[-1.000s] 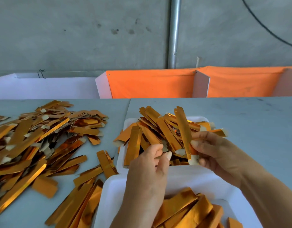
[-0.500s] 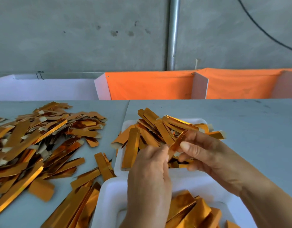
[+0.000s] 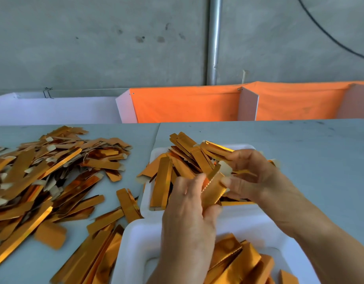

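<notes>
Bare table (image 3: 316,165) is lying open on the right, while the heaped far tray (image 3: 155,154), the near tray (image 3: 136,239) and the sprawling pile of gold strips (image 3: 45,177) are crowding the middle and left, and orange dividers (image 3: 187,105) are walling off the back.

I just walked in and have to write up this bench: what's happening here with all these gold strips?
A person is working one gold strip with both bare hands: the left hand grips its lower end and the right hand pinches the upper end by the pale tab. They hold it above the far white tray, which is piled with similar strips. The near white tray holds more, and a loose heap lies on the grey table to the left.
</notes>
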The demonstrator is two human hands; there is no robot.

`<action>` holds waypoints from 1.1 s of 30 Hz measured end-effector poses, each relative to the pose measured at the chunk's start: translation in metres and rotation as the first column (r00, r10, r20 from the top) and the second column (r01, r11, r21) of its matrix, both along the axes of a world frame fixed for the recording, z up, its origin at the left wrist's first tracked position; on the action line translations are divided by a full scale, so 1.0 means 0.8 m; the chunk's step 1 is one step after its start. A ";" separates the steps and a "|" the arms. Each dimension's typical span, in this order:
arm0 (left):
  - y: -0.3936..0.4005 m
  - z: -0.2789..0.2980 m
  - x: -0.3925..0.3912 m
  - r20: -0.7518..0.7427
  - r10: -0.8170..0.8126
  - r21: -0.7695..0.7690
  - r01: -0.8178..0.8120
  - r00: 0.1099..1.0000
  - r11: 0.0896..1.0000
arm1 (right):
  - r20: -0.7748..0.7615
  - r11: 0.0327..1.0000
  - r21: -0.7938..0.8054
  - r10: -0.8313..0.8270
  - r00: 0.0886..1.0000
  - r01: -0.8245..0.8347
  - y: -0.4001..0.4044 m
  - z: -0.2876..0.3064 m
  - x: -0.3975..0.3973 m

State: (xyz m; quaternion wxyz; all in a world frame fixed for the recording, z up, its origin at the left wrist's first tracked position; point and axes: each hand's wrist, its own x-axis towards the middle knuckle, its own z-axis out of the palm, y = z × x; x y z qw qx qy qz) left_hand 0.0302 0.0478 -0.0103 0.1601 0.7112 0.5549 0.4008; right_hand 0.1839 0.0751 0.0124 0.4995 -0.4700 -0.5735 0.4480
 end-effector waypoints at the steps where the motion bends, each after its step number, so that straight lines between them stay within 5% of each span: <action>1: 0.000 -0.001 0.000 -0.032 0.025 0.018 -0.024 0.999 1.000 | 0.067 0.997 0.055 -0.064 0.996 0.061 -0.001 0.002 -0.002; 8: 0.002 -0.003 0.002 -0.111 0.064 0.065 -0.057 0.992 0.996 | 0.371 0.988 0.122 -0.136 0.919 0.097 -0.009 0.006 -0.013; 14: 0.004 -0.007 0.007 -0.154 0.017 0.055 -0.009 0.988 0.998 | 0.201 0.990 -0.130 -0.022 0.979 0.049 -0.007 0.010 -0.007; 33: 0.003 -0.010 0.012 -0.179 -0.021 0.036 0.027 0.984 0.999 | 0.121 0.961 -0.277 0.007 0.993 0.027 -0.004 0.012 0.001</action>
